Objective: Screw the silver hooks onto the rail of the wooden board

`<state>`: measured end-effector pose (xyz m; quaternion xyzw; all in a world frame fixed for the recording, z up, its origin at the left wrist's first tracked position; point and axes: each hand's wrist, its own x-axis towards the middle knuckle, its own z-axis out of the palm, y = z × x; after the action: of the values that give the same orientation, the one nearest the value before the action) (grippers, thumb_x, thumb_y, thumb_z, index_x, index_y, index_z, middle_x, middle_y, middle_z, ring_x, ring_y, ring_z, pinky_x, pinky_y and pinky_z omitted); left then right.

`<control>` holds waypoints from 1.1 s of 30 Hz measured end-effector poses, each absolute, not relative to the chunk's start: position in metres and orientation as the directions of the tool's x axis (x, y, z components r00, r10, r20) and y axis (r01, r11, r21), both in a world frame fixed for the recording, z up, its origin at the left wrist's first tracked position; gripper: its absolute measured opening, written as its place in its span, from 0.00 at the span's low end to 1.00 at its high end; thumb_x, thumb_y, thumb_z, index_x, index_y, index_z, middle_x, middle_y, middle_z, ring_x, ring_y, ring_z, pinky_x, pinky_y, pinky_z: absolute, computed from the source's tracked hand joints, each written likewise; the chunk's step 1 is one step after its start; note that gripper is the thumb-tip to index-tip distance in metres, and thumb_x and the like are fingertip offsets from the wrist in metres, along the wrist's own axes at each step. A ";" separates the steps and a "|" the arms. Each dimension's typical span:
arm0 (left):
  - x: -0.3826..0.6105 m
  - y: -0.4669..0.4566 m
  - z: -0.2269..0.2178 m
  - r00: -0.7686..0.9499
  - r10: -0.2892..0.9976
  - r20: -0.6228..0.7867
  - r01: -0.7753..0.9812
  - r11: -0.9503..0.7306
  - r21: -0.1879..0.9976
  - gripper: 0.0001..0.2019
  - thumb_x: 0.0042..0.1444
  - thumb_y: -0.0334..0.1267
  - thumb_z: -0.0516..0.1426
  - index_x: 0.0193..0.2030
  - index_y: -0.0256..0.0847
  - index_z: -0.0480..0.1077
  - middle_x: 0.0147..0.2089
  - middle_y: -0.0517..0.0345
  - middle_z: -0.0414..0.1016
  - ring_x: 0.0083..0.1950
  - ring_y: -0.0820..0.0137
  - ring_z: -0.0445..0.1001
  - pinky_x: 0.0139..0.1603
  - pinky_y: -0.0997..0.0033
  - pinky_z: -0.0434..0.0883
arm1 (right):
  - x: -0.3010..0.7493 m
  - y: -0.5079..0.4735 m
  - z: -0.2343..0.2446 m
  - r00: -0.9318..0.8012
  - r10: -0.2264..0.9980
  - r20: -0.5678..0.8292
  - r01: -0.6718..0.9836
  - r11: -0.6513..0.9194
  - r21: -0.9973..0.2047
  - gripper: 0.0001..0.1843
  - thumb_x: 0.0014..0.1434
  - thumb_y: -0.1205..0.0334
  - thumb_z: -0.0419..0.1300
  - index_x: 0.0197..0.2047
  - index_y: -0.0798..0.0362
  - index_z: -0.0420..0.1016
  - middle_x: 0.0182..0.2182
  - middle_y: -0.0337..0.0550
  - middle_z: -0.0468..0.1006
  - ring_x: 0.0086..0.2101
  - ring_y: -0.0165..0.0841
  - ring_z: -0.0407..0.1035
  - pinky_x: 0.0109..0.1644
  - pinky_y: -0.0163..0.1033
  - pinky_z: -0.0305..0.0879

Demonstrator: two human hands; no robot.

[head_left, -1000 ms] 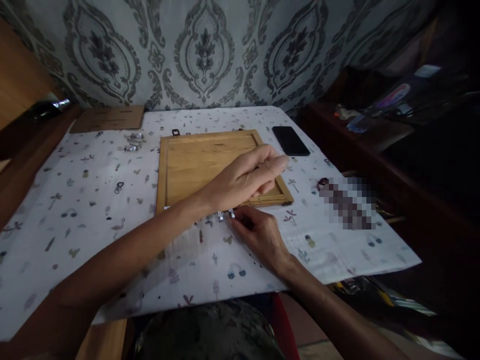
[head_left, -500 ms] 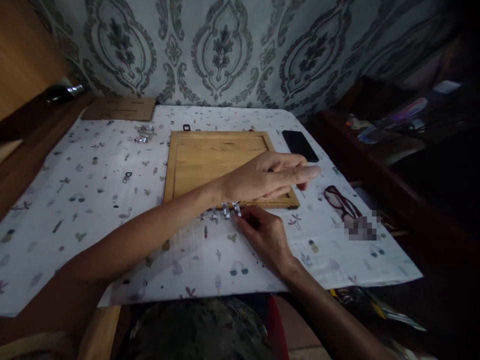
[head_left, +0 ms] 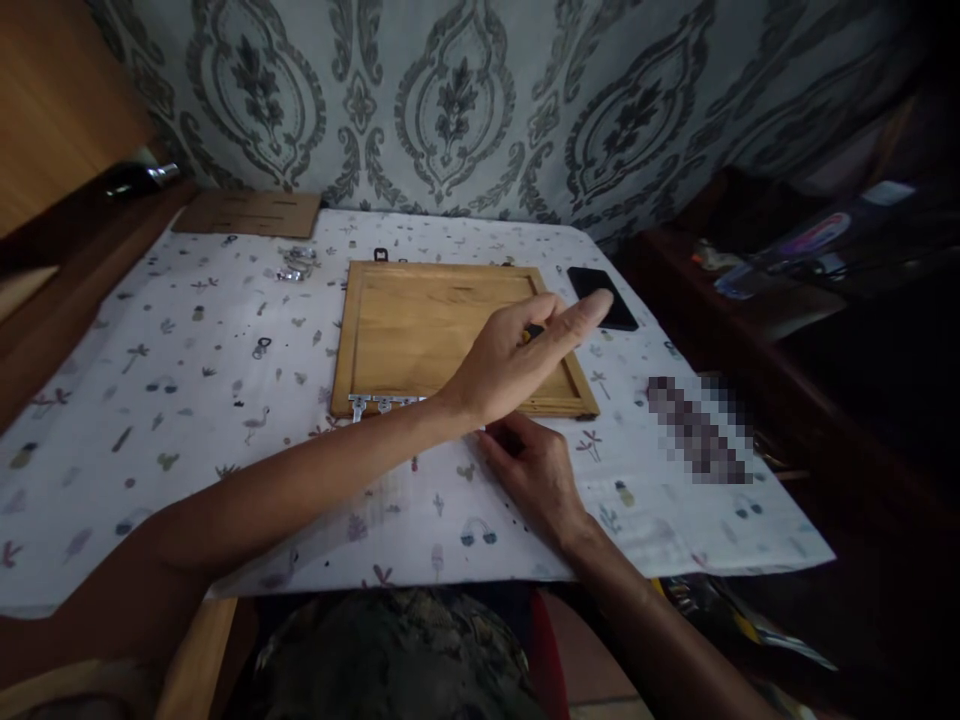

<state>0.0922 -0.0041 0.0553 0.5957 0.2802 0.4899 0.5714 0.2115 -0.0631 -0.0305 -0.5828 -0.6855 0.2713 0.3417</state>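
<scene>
A wooden framed panel (head_left: pixel 420 330) lies flat on the table. Along its near edge sits a row of small silver metal hinges (head_left: pixel 359 405); my left forearm covers some of them. My left hand (head_left: pixel 517 355) is above the panel's right part, fingers curled, with the thumb side pointing to the far right. A small dark and yellow bit shows inside its grip, too little to name. My right hand (head_left: pixel 536 475) rests at the panel's near edge, pinching the rightmost metal hinge, which is mostly hidden behind my left wrist.
A black phone (head_left: pixel 602 297) lies right of the panel. Loose metal parts (head_left: pixel 297 263) and a flat brown cardboard piece (head_left: pixel 247 214) are at the far left. A pixelated reddish item (head_left: pixel 694 430) lies at the right. A plastic bottle (head_left: pixel 825 235) lies beyond the table's right edge.
My left hand has shifted a little left and turned so its fingers point more upward. Its forearm has dropped, uncovering hinges at the left. My right hand stays nearly in place.
</scene>
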 end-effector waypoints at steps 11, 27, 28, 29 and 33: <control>0.079 0.014 0.062 0.781 0.610 0.138 -0.120 -0.070 0.990 0.24 0.63 0.58 0.59 0.27 0.40 0.63 0.18 0.70 0.53 0.20 0.82 0.51 0.23 0.75 0.52 | 0.210 -0.065 -0.026 -0.094 0.985 0.145 0.604 0.172 -0.778 0.11 0.58 0.55 0.61 0.29 0.52 0.74 0.23 0.39 0.76 0.24 0.31 0.66 0.29 0.36 0.62; 0.076 0.017 0.054 0.819 0.543 0.184 -0.170 -0.075 0.983 0.24 0.61 0.58 0.60 0.27 0.39 0.64 0.21 0.69 0.56 0.20 0.82 0.51 0.22 0.74 0.49 | 0.211 -0.065 -0.027 -0.093 0.987 0.134 0.589 0.163 -0.792 0.13 0.58 0.53 0.62 0.28 0.52 0.73 0.22 0.38 0.75 0.24 0.31 0.65 0.29 0.36 0.62; 0.075 0.017 0.054 0.818 0.544 0.187 -0.173 -0.077 0.982 0.24 0.62 0.58 0.60 0.27 0.39 0.64 0.21 0.69 0.56 0.19 0.82 0.52 0.22 0.74 0.49 | 0.211 -0.065 -0.027 -0.096 0.987 0.129 0.585 0.161 -0.795 0.13 0.59 0.52 0.62 0.29 0.52 0.74 0.22 0.38 0.75 0.24 0.31 0.65 0.29 0.36 0.62; 0.073 0.018 0.055 0.807 0.559 0.190 -0.173 -0.084 0.981 0.24 0.62 0.59 0.59 0.27 0.39 0.64 0.20 0.69 0.56 0.19 0.82 0.52 0.22 0.74 0.50 | 0.211 -0.066 -0.027 -0.090 0.988 0.128 0.579 0.157 -0.800 0.13 0.59 0.52 0.62 0.29 0.52 0.74 0.23 0.39 0.75 0.24 0.31 0.66 0.30 0.36 0.62; 0.069 0.017 0.055 0.755 0.621 0.209 -0.130 -0.171 0.977 0.23 0.64 0.58 0.58 0.28 0.41 0.63 0.20 0.69 0.57 0.22 0.79 0.57 0.26 0.74 0.57 | 0.212 -0.063 -0.018 -0.001 0.983 0.182 0.566 0.151 -0.811 0.14 0.61 0.51 0.61 0.36 0.53 0.76 0.26 0.40 0.78 0.25 0.31 0.68 0.31 0.36 0.64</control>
<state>0.0685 0.0172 0.0546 0.7027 0.1749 0.3031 0.6195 0.2120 -0.0633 -0.0179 -0.5927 -0.6535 0.2710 0.3850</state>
